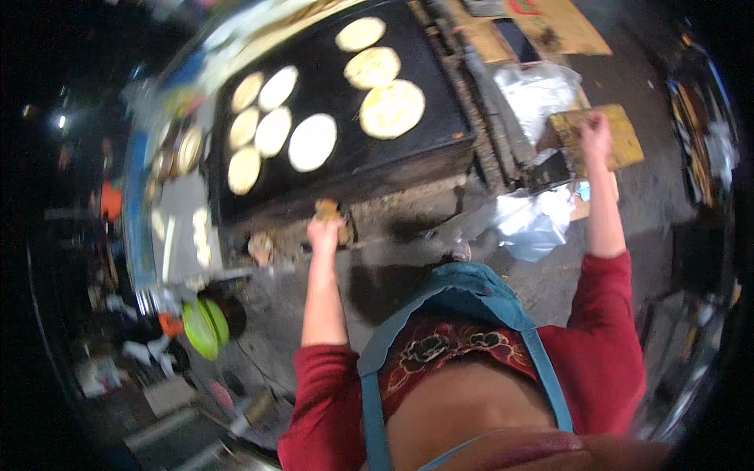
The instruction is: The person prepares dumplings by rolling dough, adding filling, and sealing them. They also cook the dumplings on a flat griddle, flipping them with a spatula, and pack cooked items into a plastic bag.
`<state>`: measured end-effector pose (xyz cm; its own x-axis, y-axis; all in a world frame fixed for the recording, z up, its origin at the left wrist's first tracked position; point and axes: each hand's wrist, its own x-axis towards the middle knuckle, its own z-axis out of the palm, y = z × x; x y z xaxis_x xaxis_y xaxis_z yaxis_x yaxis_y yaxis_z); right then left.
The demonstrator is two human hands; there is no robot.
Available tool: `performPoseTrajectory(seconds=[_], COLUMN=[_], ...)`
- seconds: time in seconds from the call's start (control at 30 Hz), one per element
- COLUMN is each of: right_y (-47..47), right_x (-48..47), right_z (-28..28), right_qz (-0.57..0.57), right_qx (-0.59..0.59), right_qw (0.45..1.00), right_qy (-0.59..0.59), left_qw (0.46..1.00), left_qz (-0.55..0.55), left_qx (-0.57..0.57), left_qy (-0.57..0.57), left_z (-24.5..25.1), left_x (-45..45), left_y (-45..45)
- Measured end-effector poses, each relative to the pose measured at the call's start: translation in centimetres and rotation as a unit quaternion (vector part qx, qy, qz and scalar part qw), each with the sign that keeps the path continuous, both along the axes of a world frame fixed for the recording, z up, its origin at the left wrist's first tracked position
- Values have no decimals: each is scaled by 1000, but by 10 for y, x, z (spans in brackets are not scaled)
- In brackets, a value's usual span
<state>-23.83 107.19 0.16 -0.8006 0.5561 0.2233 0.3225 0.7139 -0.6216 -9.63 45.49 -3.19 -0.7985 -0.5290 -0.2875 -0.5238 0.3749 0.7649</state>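
Observation:
My left hand [326,234] is closed on a small brown object [327,206], too blurred to name, by the front edge of a black griddle [330,47]. Out to the right, my right hand [597,138] grips a worn yellow-brown board [624,138] by its near part. Several round flatbreads lie on the griddle. A large browned flatbread [392,109] is in the column at its right, and a pale flatbread [313,142] lies nearer the middle. Smaller rounds, such as a yellowish flatbread [244,171], are grouped at the left.
Left of the griddle, a grey work surface [182,200] bears dough pieces [201,235] and a pale stick [169,247]. Green basins [205,329] stand below it. Clear plastic bags [533,226] and a cardboard sheet [565,29] lie at the right.

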Motion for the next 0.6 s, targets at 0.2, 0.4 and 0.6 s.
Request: performPoseTrajectory(seconds=[0.2, 0.4, 0.6], right_y=[-66, -158, -189], right_x=[102, 239, 331], right_z=[101, 108, 62], right_qz=[194, 401, 362], right_qx=[-334, -453, -510], right_qw=[869, 796, 706], right_qy=[309, 10, -331], left_qw=[993, 997, 995], left_qz=[34, 6, 38], left_qx=[105, 77, 91], left_qy=[37, 16, -16], left_z=[12, 18, -1], left_x=[55, 208, 334], left_y=[23, 58, 78])
